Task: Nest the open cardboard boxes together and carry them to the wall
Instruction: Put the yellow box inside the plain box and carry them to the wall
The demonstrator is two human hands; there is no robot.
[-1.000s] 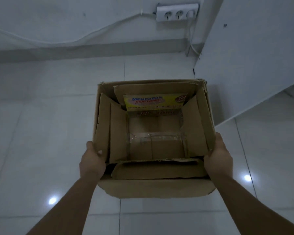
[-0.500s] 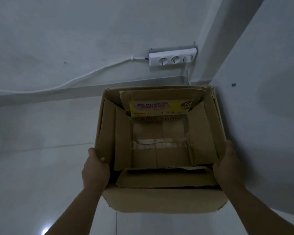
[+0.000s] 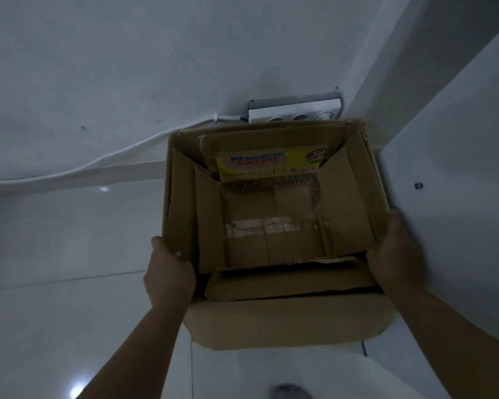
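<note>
A nested stack of open cardboard boxes (image 3: 271, 318) is held aloft near the far wall (image 3: 127, 67), clasped between the left hand (image 3: 169, 272) and right hand (image 3: 392, 254), where the power strip (image 3: 294, 112) could be struck by its far rim.

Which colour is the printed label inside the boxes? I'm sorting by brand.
Yellow, with blue and red lettering; the label shows best in the head view.

boxes (image 3: 271, 321): matt brown cardboard, creased edges
tape (image 3: 271, 227): glossy clear plastic
label (image 3: 260, 165): printed paper
floor (image 3: 55, 283): glossy tile
wall (image 3: 127, 67): matt paint
</note>
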